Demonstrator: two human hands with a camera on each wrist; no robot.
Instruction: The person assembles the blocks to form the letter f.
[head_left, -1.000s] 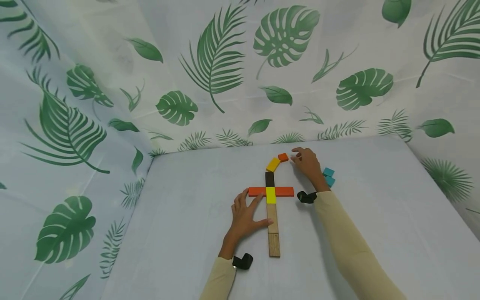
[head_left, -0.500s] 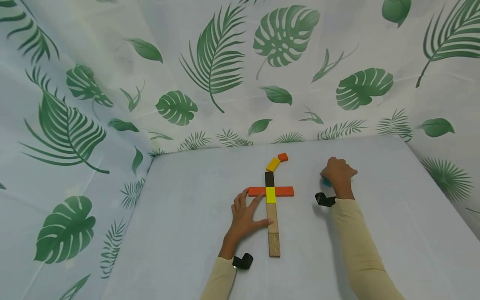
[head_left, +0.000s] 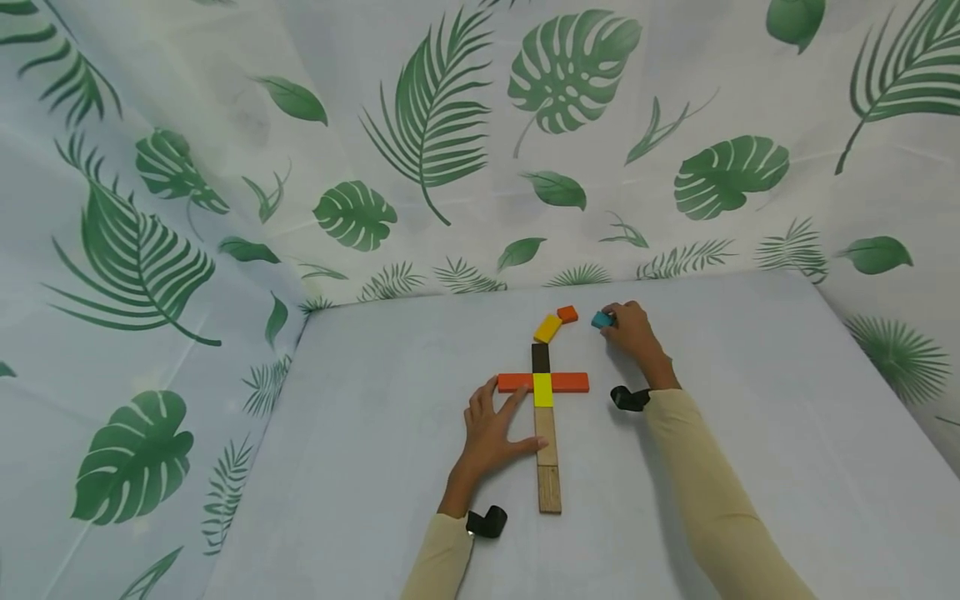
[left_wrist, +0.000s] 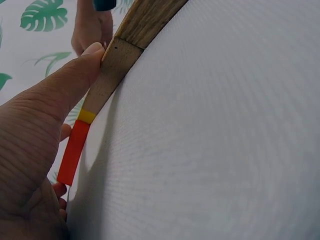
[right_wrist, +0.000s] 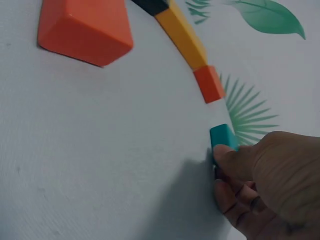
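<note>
In the head view my right hand [head_left: 636,332] pinches a teal block [head_left: 601,320] between thumb and fingers, just right of a small orange block [head_left: 567,314]. The right wrist view shows that teal block [right_wrist: 221,134] low over the white surface; the curled fingers hide part of it. My left hand [head_left: 487,429] lies spread beside a row of blocks. Its thumb touches the light wooden block [head_left: 547,429], and its fingertips are at the red crosspiece [head_left: 572,382]. A bright yellow block [head_left: 543,392] sits at the crossing, with a darker wooden block [head_left: 550,490] at the near end.
Beyond the crossing, a black block [head_left: 540,358] and a tilted amber block [head_left: 548,328] curve toward the small orange one. The white table [head_left: 360,417] meets a leaf-patterned sheet [head_left: 450,250] at the back and sides.
My right hand went right to the two teal blocks, then came back left with teal between its fingers. Their former spot shows none now. The left hand has stayed in place.
</note>
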